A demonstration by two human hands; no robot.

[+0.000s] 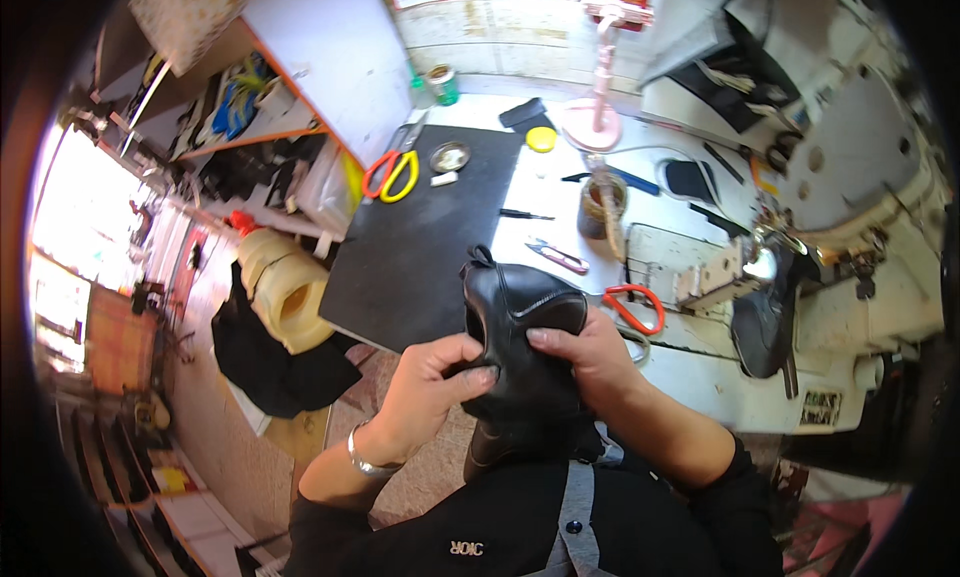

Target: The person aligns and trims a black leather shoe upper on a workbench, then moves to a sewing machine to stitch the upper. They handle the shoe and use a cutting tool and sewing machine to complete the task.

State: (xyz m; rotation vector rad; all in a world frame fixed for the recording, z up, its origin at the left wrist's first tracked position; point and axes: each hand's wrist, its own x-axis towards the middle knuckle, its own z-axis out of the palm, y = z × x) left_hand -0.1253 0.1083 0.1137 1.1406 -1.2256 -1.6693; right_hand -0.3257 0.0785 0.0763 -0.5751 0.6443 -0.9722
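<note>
Centrally, between left hand (435,385) and right hand (592,357), a black leather boot upper (519,375) is gripped, its long axis pointing forward.

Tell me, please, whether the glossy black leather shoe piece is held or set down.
Held: the left hand grips the shoe piece at its left side, the right hand at its right, thumb on top.

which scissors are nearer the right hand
The red-looped scissors, close beside the right hand; the red-and-yellow-handled scissors lie farther off, on the dark mat.
</note>
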